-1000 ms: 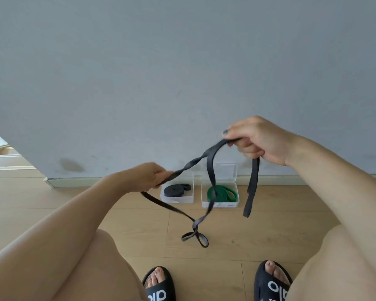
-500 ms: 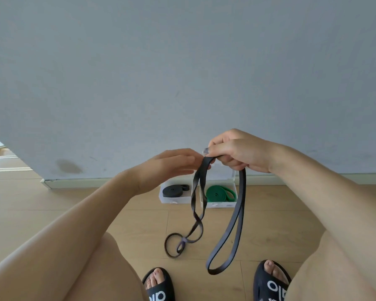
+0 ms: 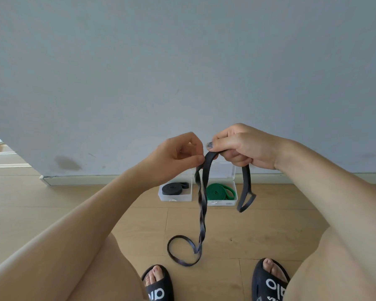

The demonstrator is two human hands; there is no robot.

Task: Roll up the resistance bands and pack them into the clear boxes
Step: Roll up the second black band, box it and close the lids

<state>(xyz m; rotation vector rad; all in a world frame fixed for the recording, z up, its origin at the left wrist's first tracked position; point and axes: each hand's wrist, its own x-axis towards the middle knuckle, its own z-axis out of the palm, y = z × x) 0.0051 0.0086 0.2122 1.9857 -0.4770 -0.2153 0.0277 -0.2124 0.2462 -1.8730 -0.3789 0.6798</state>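
Note:
A long dark resistance band [image 3: 202,216] hangs twisted from my hands, its lower loop lying on the floor between my feet. My right hand [image 3: 241,146] grips the band near its top, and a short loop dangles to the right of it. My left hand [image 3: 178,155] pinches the band just beside the right hand. Behind, against the wall, stand two clear boxes: the left box [image 3: 175,197] holds a rolled black band [image 3: 173,189], the right box [image 3: 223,202] holds a rolled green band [image 3: 218,191].
A grey wall [image 3: 182,72] with a pale skirting board runs close behind the boxes. Wooden floor [image 3: 74,203] spreads to both sides. My feet in black slides [image 3: 159,285] sit at the bottom edge, with my knees at either side.
The long right-hand loop has shortened and risen off the floor. The twisted left strand now hangs longer, its end loop lying on the floor. My left hand closed into a pinch on the band.

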